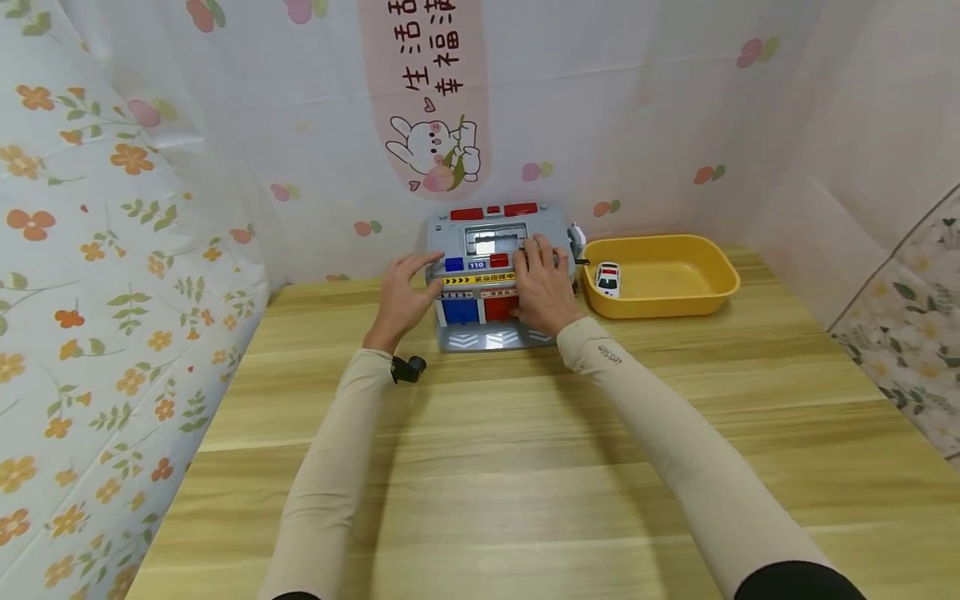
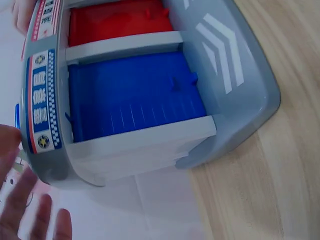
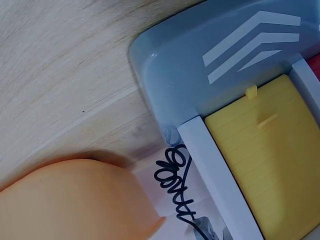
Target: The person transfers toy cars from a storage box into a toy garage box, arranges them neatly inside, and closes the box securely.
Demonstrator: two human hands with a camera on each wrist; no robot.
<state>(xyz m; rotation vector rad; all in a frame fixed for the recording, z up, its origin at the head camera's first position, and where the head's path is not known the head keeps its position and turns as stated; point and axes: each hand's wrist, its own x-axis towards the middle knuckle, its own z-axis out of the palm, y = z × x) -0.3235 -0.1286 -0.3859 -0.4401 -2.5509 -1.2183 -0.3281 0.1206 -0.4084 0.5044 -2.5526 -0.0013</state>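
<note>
One toy police station (image 1: 491, 275); one yellow tub (image 1: 667, 287); one toy car (image 1: 608, 278)

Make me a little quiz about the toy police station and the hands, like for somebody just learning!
1. True or false: the right hand lies on top of the toy police station.
2. What sits inside the yellow tub? A) a toy police car B) a ball C) a spoon
3. Fill in: from left to right, the station's garage doors are blue, red and ____.

Key:
1. True; the left hand touches its left side with fingers spread.
2. A, the white toy police car.
3. Yellow; the yellow door shows in the right wrist view.
</note>
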